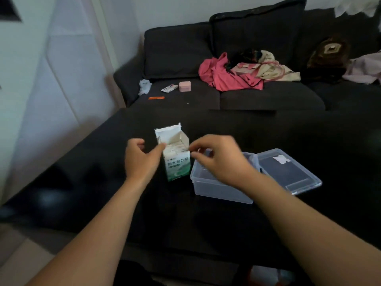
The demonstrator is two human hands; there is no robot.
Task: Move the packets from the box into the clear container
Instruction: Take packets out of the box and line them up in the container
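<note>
Head view: the box [175, 153] is stood upright on the dark cushion, flap torn open, just left of the clear container [218, 182], whose lid [288, 172] is laid open to the right. The box's left edge is touched by the left hand [142, 159], thumb against it, fingers loosely curled. The right hand [218, 157] is blurred at the opening; whether a packet is pinched can't be told. The light box could easily be tipped on the soft cushion if a packet gets yanked. Packets [175, 148] are barely made out inside; the container's floor is hidden by the right hand.
</note>
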